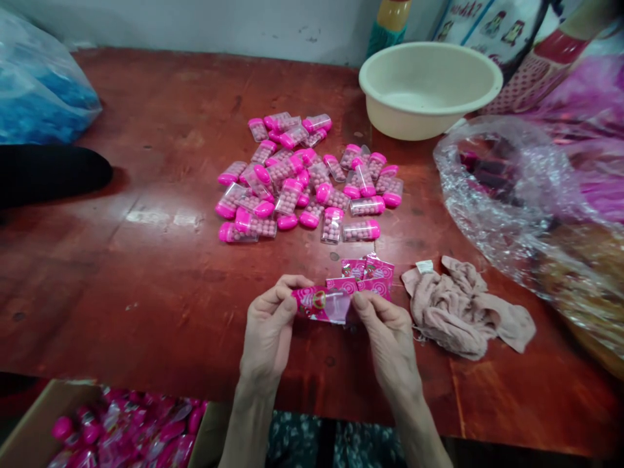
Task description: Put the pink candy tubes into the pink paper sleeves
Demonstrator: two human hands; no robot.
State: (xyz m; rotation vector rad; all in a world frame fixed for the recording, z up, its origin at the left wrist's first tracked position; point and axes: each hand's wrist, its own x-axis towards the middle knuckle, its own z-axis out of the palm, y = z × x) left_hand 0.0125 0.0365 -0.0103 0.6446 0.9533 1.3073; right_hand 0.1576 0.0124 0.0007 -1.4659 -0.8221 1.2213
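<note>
Between my two hands, just above the table's front part, is a pink printed sleeve (pixel 319 305) with a pale see-through window. My left hand (pixel 272 320) pinches its left end between thumb and fingers. The thumb and fingertips of my right hand (pixel 385 325) are closed on its right end. Right behind the sleeve lie several flat pink wrappers (pixel 377 270) of the same print, partly covered by my right fingers. Farther back is a loose heap of small clear candy containers (pixel 287 195) with bright pink caps and pink balls inside.
A crumpled beige cloth (pixel 463 312) lies right of my hands. Behind it are an open plastic bag (pixel 517 188) and a cream basin (pixel 429 84). A bag with blue contents (pixel 43 91) stands far left. Below the table edge, a cardboard box (pixel 29 426) holds pink-capped packed pieces.
</note>
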